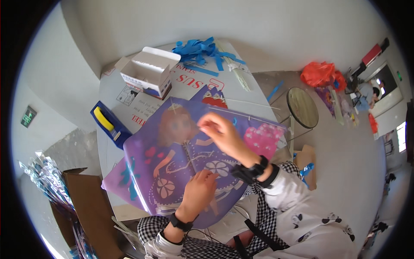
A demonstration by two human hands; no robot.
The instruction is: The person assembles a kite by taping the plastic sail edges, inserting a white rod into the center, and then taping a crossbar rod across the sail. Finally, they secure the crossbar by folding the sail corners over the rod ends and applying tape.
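A purple kite (177, 149) printed with a doll-like figure in a dress lies across the table and overhangs its near edge. Thin rods run along it, one near its upper right edge. My left hand (199, 190) rests on the lower middle of the kite, its fingers bent together at the sheet beside the middle line. Over the figure's head and shoulder my right hand (217, 128) is raised above the sheet, slightly smeared. Its fingers are curled toward the thumb; anything small between them cannot be made out.
On the table (172, 93) stand an open white box (146, 73), a blue tape dispenser (110, 125), blue strips (198, 52) and thin pale sticks (239, 77). A round stool (302, 108) is at right, a cardboard box (92, 211) at lower left, red bags (319, 73) farther off.
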